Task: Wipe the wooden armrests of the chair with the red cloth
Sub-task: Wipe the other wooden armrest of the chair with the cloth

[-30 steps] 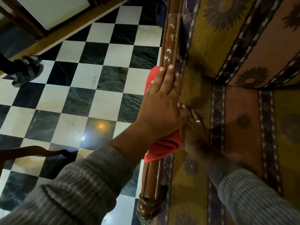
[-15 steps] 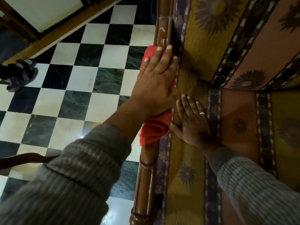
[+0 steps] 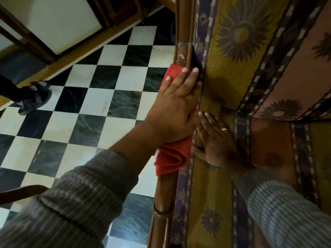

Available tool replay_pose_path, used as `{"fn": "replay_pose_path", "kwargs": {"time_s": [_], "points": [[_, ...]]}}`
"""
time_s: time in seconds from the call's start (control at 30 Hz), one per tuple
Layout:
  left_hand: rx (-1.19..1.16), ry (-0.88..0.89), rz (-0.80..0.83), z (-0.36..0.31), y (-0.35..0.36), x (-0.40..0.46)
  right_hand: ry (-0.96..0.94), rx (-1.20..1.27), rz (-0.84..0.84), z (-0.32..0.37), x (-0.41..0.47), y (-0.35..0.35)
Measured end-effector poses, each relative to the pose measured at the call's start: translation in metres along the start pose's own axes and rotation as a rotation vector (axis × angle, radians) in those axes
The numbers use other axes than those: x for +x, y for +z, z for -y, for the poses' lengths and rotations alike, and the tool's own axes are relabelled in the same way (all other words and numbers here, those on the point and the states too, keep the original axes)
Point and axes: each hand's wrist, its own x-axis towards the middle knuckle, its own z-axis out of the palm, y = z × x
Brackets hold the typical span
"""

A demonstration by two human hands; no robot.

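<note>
glossy wooden armrest (image 3: 166, 192), soft red cloth (image 3: 171, 158), polished stone floor (image 3: 86, 111), woven upholstery (image 3: 215, 185)

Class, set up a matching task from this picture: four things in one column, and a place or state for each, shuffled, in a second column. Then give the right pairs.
Things:
1. left hand
2. right hand
3. red cloth
4. sandalled foot

Places:
A. flat on the patterned seat cushion
B. on the checkered floor
C. pressing down on the cloth
D. draped over the wooden armrest

Pairs: 1-C, 2-A, 3-D, 4-B
</note>
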Motion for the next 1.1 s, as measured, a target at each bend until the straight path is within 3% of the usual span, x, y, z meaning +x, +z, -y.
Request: {"fn": "replay_pose_path", "kwargs": {"time_s": [0.2, 0.37, 0.57, 0.8, 0.97, 1.1], "points": [[-0.080, -0.214, -0.083, 0.010, -0.011, 0.058, 0.037, -0.015, -0.022, -0.001, -0.001, 0.011], [-0.237, -0.337, -0.334, -0.006, -0.008, 0.043, 0.029, 0.001, 0.010, -0.001, 0.002, 0.006], [-0.059, -0.228, -0.206, 0.007, -0.007, 0.060, 0.017, -0.011, 0.053, -0.001, 0.003, 0.001], [-0.034, -0.252, -0.185, 0.011, -0.006, 0.074, -0.022, -0.040, 0.063, -0.006, 0.014, -0.005], [0.030, -0.057, -0.090, 0.018, -0.011, 0.070, -0.091, -0.080, 0.041, -0.019, 0.020, -0.007], [-0.134, -0.187, -0.184, 0.018, -0.012, 0.071, -0.066, -0.067, 0.021, -0.016, 0.015, -0.003]]}}
